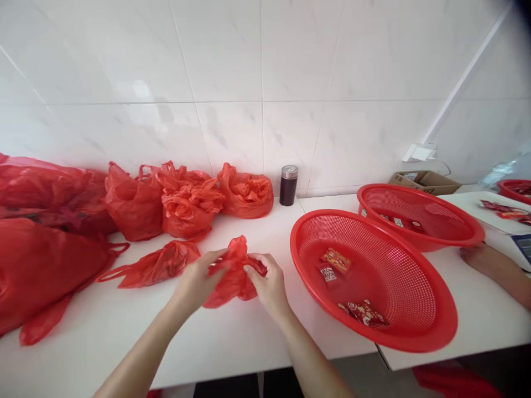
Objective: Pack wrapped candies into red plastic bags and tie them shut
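A thin red plastic bag (232, 282) is held up just above the white table between my two hands. My left hand (201, 279) pinches its left side, the fingers slightly blurred. On the other side my right hand (269, 282) is closed on the bag, thumb against fingers. A dark red, shiny bit shows by the right fingers; I cannot tell whether it is a packet. Left of my hands lies another red bag (164, 268), bunched, with its handles stretched out. The nearer red plastic basket (418, 337), to the right, contains several small snack packets (365, 313).
Several full red bags (135, 207) line the wall and left side. A dark tumbler (288, 186) stands at the back. Beyond the near basket are a second red basket (418, 190), a cardboard box (440, 182) and another person's arm (501, 276). The white table (232, 348) has a front edge.
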A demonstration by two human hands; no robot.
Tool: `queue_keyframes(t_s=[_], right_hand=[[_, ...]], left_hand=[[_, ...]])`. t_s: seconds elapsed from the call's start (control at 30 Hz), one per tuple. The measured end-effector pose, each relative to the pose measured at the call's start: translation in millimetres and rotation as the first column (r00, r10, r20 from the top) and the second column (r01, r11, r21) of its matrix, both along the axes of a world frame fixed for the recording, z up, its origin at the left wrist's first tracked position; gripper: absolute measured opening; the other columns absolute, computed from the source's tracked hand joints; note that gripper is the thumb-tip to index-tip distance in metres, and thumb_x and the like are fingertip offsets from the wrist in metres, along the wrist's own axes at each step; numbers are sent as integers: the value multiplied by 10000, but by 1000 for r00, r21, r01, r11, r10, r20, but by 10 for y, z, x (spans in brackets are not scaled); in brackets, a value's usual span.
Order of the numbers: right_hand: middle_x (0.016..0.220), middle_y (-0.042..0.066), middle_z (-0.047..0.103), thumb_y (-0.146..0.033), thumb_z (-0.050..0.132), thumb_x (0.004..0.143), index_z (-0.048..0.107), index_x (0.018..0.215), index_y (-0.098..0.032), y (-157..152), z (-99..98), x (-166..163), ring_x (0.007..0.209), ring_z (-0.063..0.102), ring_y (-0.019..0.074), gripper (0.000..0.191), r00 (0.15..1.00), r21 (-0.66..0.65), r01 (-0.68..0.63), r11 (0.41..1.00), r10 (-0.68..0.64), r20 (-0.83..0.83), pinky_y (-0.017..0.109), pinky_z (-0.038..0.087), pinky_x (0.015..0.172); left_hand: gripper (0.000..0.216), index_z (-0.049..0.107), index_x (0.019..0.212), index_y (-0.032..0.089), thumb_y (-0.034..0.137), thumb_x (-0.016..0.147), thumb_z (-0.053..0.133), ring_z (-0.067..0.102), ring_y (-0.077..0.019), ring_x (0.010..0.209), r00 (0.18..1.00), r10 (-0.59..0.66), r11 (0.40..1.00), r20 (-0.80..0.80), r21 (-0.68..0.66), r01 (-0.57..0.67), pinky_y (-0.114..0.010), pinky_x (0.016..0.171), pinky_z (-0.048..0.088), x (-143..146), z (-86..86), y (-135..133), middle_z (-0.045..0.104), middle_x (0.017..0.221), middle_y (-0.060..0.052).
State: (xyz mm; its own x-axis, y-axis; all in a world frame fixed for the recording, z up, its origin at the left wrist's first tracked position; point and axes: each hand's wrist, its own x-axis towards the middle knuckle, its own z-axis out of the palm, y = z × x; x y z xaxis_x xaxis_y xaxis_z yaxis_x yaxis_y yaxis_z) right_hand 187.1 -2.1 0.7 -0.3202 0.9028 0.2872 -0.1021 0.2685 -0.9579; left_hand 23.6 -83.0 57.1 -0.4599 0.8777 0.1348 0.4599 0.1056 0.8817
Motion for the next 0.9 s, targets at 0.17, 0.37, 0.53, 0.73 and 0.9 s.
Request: queue_keyframes(t_s=[0.17,0.37,0.53,0.73,0.9], right_hand=[[929,44,679,-336,633,796,680,928,-204,-15,124,26,845,612,181,192,998,-15,-65,998,65,-5,309,492,798],[735,20,617,-409,591,805,612,814,-180,65,-24,-2,680,552,158,231,997,-86,68,994,-70,-19,293,462,657],[996,49,644,-408,649,794,621,953,-203,-299,-17,-99,915,596,182,260,995,35,-97,995,96,27,323,463,853],[1143,55,633,-358,732,734,549,1188,-247,-731,-27,-291,994,618,210,502,916,-3,-400,916,400,21,345,507,835],[781,-21,626,-266,552,820,481,1218,-221,-514,155,-79,644,594,134,406,938,-171,-346,923,335,-86,252,477,586]], left_hand=[[96,699,733,243,257,639,696,666,-222,789,841,149,948,521,166,-270,-287,637,555,-396,-372,-493,694,771,-21],[192,616,637,224,63,724,560,622,-91,597,407,299,729,863,69,-681,-147,558,554,-548,-352,-964,663,655,45],[212,622,685,218,144,839,498,640,-112,589,326,322,752,889,-31,-658,-195,550,579,-504,-278,-1024,672,664,21],[171,632,683,270,361,806,555,695,-207,762,449,220,903,866,-7,-430,-344,691,618,-37,-265,-855,707,752,-23],[178,607,667,291,444,753,580,689,-242,747,580,284,902,763,-8,-432,-385,622,608,-65,-187,-906,699,712,-19]])
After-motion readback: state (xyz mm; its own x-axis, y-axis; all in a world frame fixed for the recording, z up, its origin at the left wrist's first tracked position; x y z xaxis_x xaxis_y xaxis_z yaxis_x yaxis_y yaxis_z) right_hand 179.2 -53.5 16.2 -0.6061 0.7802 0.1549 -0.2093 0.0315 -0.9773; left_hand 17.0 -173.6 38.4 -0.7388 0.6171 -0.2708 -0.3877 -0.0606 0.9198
